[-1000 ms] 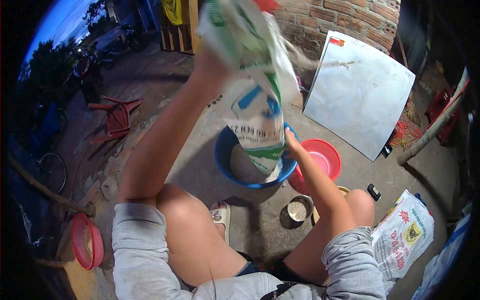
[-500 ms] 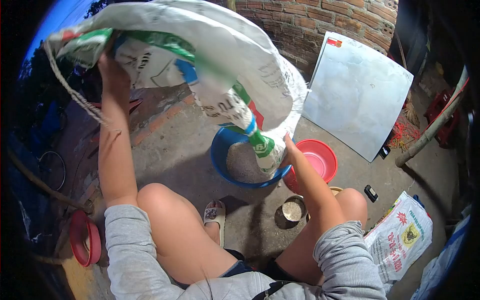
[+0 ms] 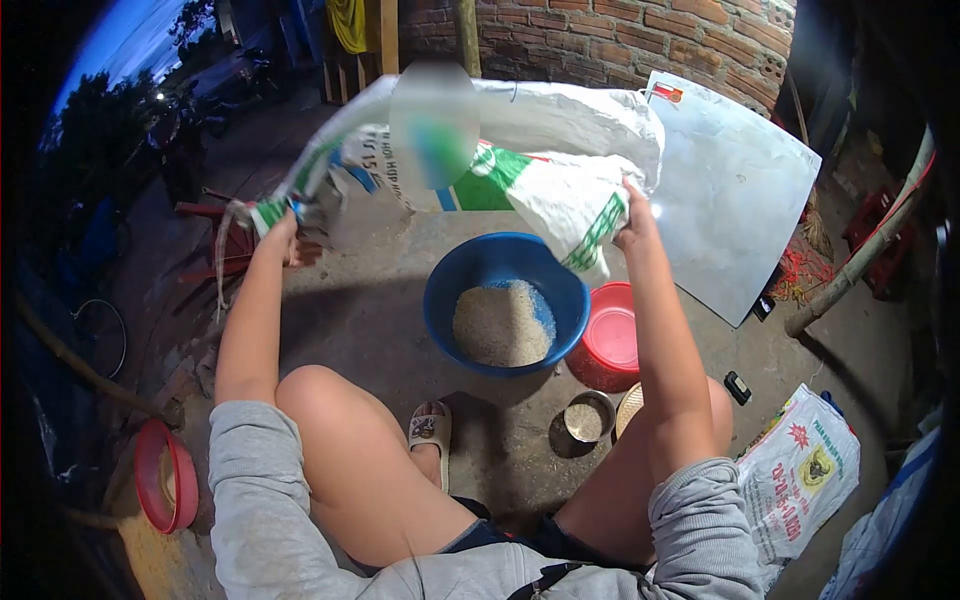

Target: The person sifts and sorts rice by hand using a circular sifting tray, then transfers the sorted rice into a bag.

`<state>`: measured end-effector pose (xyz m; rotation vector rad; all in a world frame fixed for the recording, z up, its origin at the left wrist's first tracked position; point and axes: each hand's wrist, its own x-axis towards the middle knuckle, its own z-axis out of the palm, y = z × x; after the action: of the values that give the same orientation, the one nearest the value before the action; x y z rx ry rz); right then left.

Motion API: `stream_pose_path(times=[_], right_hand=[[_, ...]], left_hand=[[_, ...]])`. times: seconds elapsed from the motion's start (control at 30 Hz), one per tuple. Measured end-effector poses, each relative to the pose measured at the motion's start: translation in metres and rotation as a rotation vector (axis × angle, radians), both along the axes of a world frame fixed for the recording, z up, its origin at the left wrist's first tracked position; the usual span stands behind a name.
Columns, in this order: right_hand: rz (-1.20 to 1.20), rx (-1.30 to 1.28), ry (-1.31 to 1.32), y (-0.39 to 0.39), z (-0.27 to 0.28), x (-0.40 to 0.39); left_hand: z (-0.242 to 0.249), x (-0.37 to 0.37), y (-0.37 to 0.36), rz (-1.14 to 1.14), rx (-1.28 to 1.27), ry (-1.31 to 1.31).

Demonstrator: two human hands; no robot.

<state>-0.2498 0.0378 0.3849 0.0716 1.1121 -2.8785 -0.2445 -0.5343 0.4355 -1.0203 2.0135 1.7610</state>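
Observation:
A large white sack (image 3: 570, 125) with green and blue print is stretched between my two hands, in the air beyond a blue basin (image 3: 435, 325). My left hand (image 3: 290, 240) grips its left end, where a braided cord dangles. Near the sack's right end, my right hand (image 3: 635, 215) is closed on the white cloth. Pale grain (image 3: 495, 328) lies heaped in the basin, with part of the blue bottom showing. Part of the sack is blurred.
Right of the basin are a red basin (image 3: 610, 335) and a small metal bowl (image 3: 588, 417). A white panel (image 3: 735, 190) leans behind. A printed sack (image 3: 800, 475) lies at the right, a red basin (image 3: 167, 475) at the left.
The sack has come down from high on the left and spread out flatter. My left hand has lowered; my right hand has moved up and right, away from the blue basin.

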Motion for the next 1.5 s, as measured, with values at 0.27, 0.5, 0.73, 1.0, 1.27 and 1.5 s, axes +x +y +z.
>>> stream_pose_path(times=[0.27, 0.5, 0.73, 1.0, 1.27, 1.5], right_hand=[[-0.041, 0.022, -0.009, -0.083, 0.057, 0.039], [0.227, 0.549, 0.164, -0.141, 0.102, 0.101], [0.373, 0.534, 0.258, -0.057, 0.089, 0.075], [0.231, 1.121, -0.096, -0.066, 0.026, 0.069], [0.240, 1.384, 0.302, -0.147, 0.058, 0.096], [0.528, 0.849, 0.392, -0.198, 0.047, 0.103]], left_hand=[[0.050, 0.019, 0.139, -1.087, -0.823, 0.693], [-0.025, 0.003, 0.254, -1.150, -1.380, 1.280], [0.010, -0.020, 0.189, -0.149, -0.061, 1.402], [-0.006, -0.052, 0.172, -0.569, -0.457, 1.771], [0.077, 0.051, 0.130, -0.227, -0.107, 1.318], [0.120, 0.142, 0.191, -0.839, -0.118, 1.531]])
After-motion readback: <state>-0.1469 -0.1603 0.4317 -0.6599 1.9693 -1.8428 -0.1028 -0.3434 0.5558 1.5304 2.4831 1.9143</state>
